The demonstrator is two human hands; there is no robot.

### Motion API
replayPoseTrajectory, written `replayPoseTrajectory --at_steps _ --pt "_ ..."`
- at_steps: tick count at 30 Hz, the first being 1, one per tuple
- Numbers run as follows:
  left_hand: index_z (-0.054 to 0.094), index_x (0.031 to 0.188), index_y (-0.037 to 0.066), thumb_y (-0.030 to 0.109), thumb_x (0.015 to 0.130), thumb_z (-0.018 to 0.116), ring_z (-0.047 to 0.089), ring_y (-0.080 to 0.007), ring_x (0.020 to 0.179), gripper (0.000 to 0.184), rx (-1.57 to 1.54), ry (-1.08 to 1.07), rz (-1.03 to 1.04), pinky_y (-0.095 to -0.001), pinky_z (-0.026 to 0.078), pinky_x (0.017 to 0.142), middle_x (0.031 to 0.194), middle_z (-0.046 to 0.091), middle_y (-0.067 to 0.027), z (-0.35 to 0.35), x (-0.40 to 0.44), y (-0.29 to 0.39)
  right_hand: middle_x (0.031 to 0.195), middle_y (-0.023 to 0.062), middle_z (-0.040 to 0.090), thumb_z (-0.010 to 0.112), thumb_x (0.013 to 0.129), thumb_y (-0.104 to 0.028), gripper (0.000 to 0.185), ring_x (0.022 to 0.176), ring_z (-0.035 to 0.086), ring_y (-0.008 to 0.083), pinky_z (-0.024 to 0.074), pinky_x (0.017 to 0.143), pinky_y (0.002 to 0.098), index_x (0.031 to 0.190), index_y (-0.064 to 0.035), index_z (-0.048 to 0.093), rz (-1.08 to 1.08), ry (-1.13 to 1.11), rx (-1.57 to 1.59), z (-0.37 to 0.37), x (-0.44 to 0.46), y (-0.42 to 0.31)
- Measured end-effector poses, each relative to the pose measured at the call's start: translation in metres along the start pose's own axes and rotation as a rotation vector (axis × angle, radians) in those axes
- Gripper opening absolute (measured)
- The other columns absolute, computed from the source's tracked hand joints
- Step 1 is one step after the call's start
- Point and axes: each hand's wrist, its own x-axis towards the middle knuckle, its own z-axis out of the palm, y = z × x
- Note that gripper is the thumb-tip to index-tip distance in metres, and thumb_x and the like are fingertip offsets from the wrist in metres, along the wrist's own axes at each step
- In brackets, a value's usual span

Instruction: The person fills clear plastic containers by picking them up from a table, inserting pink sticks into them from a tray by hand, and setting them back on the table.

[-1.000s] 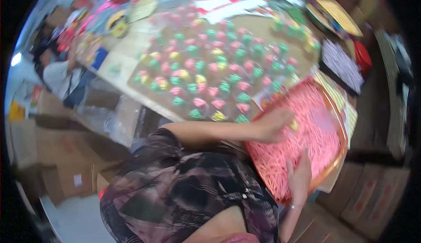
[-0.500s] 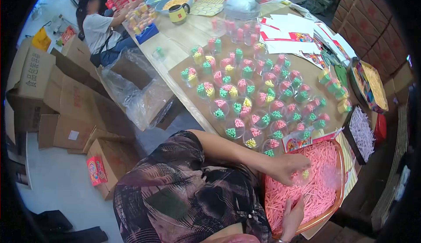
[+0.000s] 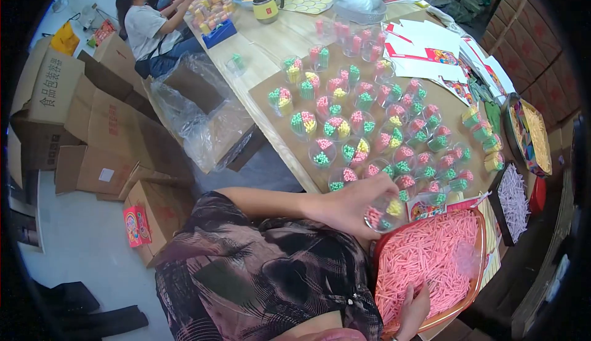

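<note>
My left hand (image 3: pixel 352 207) is closed around a clear plastic cup (image 3: pixel 386 213) tilted so that its mouth shows. Pink, green and yellow short sticks are inside. The cup is just above the near left rim of an orange-red basin (image 3: pixel 478 230). Short pink sticks (image 3: pixel 425 248) fill that basin. Low in the basin, my right hand (image 3: pixel 414 310) touches the sticks with thumb and fingertips apart. No stick can be made out between its fingers. Beyond my left hand stand several clear cups (image 3: pixel 362 124) of coloured sticks, upright on a brown board.
A black tray of white sticks (image 3: pixel 512 199) and a tray of pale orange sticks (image 3: pixel 530 128) stand right. Printed card sheets (image 3: pixel 425 52), a mug (image 3: pixel 266 10) and basins are farther back. Cardboard boxes (image 3: pixel 117 138) stand left. A co-worker (image 3: pixel 151 33) sits at the far table edge.
My left hand has moved left out of the basin with the cup, which now shows pink, green and yellow sticks. My right hand stays low in the basin. The view has shifted slightly.
</note>
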Motion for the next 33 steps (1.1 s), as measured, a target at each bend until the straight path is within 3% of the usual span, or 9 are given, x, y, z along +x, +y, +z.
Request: replayPoseTrajectory --at_steps 8,10,12,18,22,23,29,30,33 --pt "0.050 0.117 0.004 0.014 0.064 0.078 0.053 -0.0260 0.097 0.061 -0.073 0.094 0.013 -0.0350 0.046 0.086 0.111 0.052 -0.0121 0.013 -0.025 -0.022 0.111 0.0255 0.063 0.057 0.093 -0.027 0.048 0.095 0.061 0.0418 0.0491 0.084 0.0420 0.127 0.0070 0.052 0.115 -0.053 -0.073 -0.008 0.002 -0.008" --pt "0.051 0.117 0.004 0.013 0.064 0.078 0.053 -0.0261 0.098 0.061 0.007 0.133 -0.026 -0.0350 0.046 0.087 0.109 0.053 -0.0122 0.013 -0.022 -0.017 0.113 0.0267 0.062 0.057 0.093 -0.028 0.049 0.094 0.061 0.0416 0.0487 0.083 0.0421 0.127 0.0077 0.052 0.025 -0.013 0.021 -0.008 0.001 -0.013" --pt "0.047 0.128 0.005 0.014 0.066 0.080 0.051 -0.0246 0.109 0.071 0.039 0.058 0.029 -0.0341 0.043 0.095 0.119 0.051 -0.0115 0.015 -0.022 -0.025 0.113 0.0259 0.062 0.057 0.094 -0.027 0.049 0.095 0.061 0.0402 0.0487 0.083 0.0413 0.127 0.0077 0.051 0.004 0.044 -0.020 0.003 -0.001 -0.002" --pt "0.049 0.122 0.004 0.016 0.066 0.079 0.051 -0.0229 0.103 0.064 0.013 0.057 0.122 -0.0355 0.043 0.091 0.115 0.052 -0.0114 0.027 -0.018 -0.027 0.112 0.0246 0.062 0.055 0.095 -0.028 0.048 0.094 0.061 0.0389 0.0485 0.085 0.0403 0.126 0.0084 0.052 0.029 0.008 0.020 0.011 0.004 0.004" --pt "0.053 0.114 0.005 0.015 0.067 0.077 0.052 -0.0245 0.093 0.054 0.094 0.301 0.265 -0.0319 0.045 0.081 0.103 0.054 -0.0105 0.010 -0.013 -0.027 0.111 0.0243 0.062 0.055 0.095 -0.029 0.048 0.092 0.061 0.0380 0.0485 0.084 0.0395 0.125 0.0086 0.052 0.011 0.053 -0.014 0.014 0.005 0.007" --pt "0.051 0.117 0.006 0.015 0.067 0.077 0.052 -0.0231 0.094 0.057 0.189 0.456 0.319 -0.0310 0.045 0.083 0.106 0.053 -0.0099 -0.009 -0.008 -0.016 0.111 0.0243 0.062 0.055 0.095 -0.029 0.048 0.093 0.061 0.0379 0.0485 0.084 0.0394 0.125 0.0086 0.052 0.035 0.041 -0.008 0.013 0.005 0.005" --pt "0.046 0.123 0.000 0.017 0.067 0.081 0.053 -0.0248 0.104 0.068 0.307 1.314 -0.278 -0.0346 0.045 0.092 0.114 0.050 -0.0142 -0.149 -0.008 -0.044 0.111 0.0238 0.062 0.055 0.095 -0.028 0.048 0.093 0.062 0.0377 0.0486 0.084 0.0390 0.126 0.0081 0.051 0.069 0.026 -0.016 0.009 0.004 -0.004" --pt "0.046 0.122 -0.002 0.017 0.067 0.079 0.053 -0.0271 0.104 0.067 0.457 1.359 -0.211 -0.0352 0.045 0.092 0.114 0.051 -0.0156 -0.181 -0.021 -0.084 0.111 0.0238 0.062 0.055 0.095 -0.028 0.048 0.093 0.062 0.0377 0.0487 0.084 0.0390 0.126 0.0079 0.051 0.068 0.029 -0.020 0.008 0.004 -0.004" --pt "0.048 0.124 -0.004 0.008 0.064 0.078 0.057 -0.0282 0.104 0.069 0.656 1.435 -0.327 -0.0353 0.048 0.092 0.114 0.055 -0.0185 -0.243 -0.050 -0.170 0.115 0.0244 0.061 0.056 0.095 -0.028 0.048 0.097 0.061 0.0386 0.0485 0.086 0.0398 0.127 0.0083 0.050 0.098 -0.013 -0.011 0.005 0.006 -0.004"
